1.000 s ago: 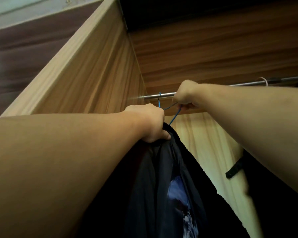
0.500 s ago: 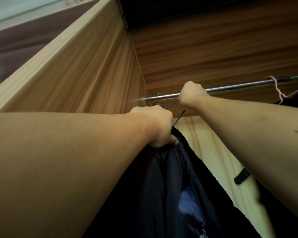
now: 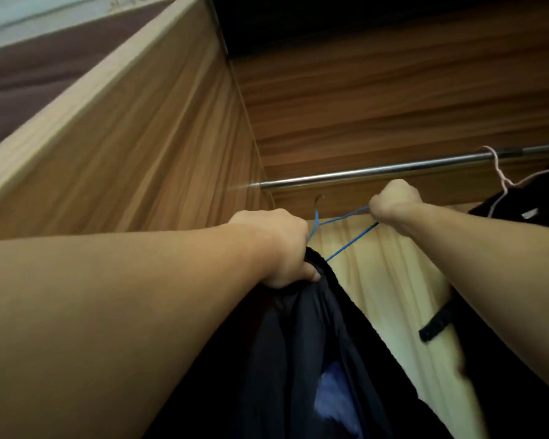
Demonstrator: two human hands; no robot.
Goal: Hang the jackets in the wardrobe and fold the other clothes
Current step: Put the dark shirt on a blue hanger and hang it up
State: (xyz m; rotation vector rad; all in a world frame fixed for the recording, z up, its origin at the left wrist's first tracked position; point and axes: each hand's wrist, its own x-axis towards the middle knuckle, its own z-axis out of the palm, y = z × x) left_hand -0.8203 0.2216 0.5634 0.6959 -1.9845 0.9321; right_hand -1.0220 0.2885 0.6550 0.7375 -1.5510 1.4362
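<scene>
Left hand (image 3: 279, 245): grip clenched on the collar of the black jacket (image 3: 314, 359)
Right hand (image 3: 393, 205): grip fisted around the blue wire hanger (image 3: 346, 245)
Hanger hook: just below the metal rail (image 3: 377, 172), not on it
Jacket: hanging inside the wardrobe (image 3: 171, 137)

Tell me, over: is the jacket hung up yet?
Left hand grips black jacket. Right hand holds blue hanger, hook below rod. Pink hanger hangs alongside.

Both forearms bare, no sleeves in view; left hand (image 3: 281, 248) and right hand (image 3: 393, 202) ungloved
</scene>
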